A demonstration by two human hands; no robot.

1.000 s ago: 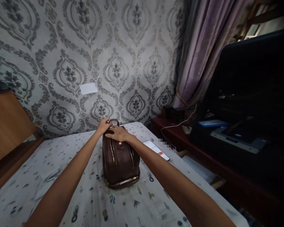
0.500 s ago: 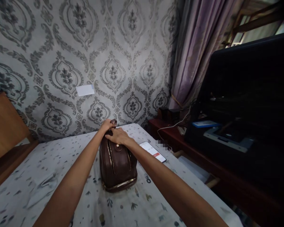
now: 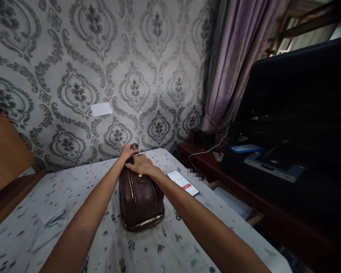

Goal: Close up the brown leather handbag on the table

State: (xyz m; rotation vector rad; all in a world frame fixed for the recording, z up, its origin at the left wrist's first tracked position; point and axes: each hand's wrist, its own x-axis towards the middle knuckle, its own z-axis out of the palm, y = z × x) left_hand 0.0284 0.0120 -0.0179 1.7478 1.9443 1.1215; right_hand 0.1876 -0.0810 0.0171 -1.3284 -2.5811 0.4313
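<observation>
A dark brown leather handbag (image 3: 142,201) with gold zips stands on the patterned bed sheet in front of me. My left hand (image 3: 127,152) is closed at the far top end of the bag, by a short brown strap loop (image 3: 134,146). Right beside it, my right hand (image 3: 142,165) grips the top of the bag, its thumb lying across the leather toward the left. The fingertips of my right hand are hidden behind the hand itself. Both forearms reach along either side of the bag.
A phone (image 3: 183,182) with a lit screen lies right of the bag. Crumpled clear plastic (image 3: 52,223) rests at left. A dark red desk (image 3: 199,151) with a cable and a large black screen (image 3: 295,94) borders the bed's right side. A wooden board (image 3: 8,151) stands left.
Both hands keep their place on the bag, with only a very slight shift of the fingers and strap loop to the left. The bag stays put.
</observation>
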